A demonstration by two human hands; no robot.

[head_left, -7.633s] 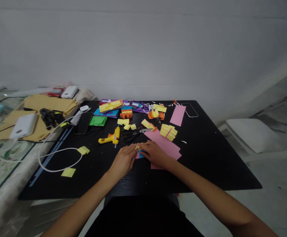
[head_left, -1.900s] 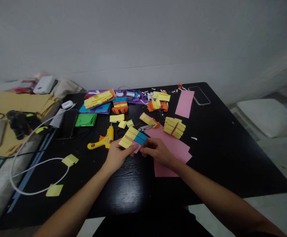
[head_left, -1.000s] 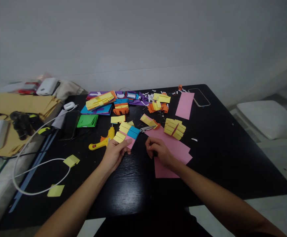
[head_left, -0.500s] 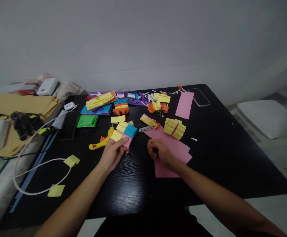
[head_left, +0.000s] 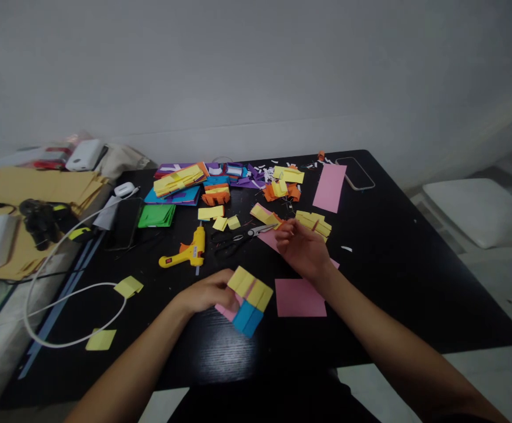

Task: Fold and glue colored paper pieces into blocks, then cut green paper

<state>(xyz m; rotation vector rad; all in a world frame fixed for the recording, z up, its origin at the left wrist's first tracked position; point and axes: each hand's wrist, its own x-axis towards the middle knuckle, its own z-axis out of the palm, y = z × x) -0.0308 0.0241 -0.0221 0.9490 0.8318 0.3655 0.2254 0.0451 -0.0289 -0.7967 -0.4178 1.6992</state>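
Observation:
My left hand [head_left: 211, 292] grips a pink paper piece [head_left: 251, 299] with yellow and blue folded paper blocks on it, tilted above the table's front part. My right hand [head_left: 303, 248] is raised over pink paper sheets [head_left: 300, 298], its fingers loosely bent and apart, with nothing seen in them. Just behind it lies a slitted yellow paper piece [head_left: 315, 222], partly covered by the hand. Scissors [head_left: 256, 231] lie left of my right fingers, beside a yellow folded strip [head_left: 264, 215]. A yellow glue gun [head_left: 189, 249] rests behind my left hand.
Folded papers in green [head_left: 156, 215], yellow [head_left: 180, 179] and orange [head_left: 216, 195] lie along the back with scraps. A phone [head_left: 356, 174] is at the back right. A white cable [head_left: 30, 294] loops at left, near yellow paper pieces [head_left: 127, 286].
My left hand has turned the paper piece and brought it nearer and rightward, uncovering the glue gun. My right hand has moved up and forward, its fingers loosening from a curl.

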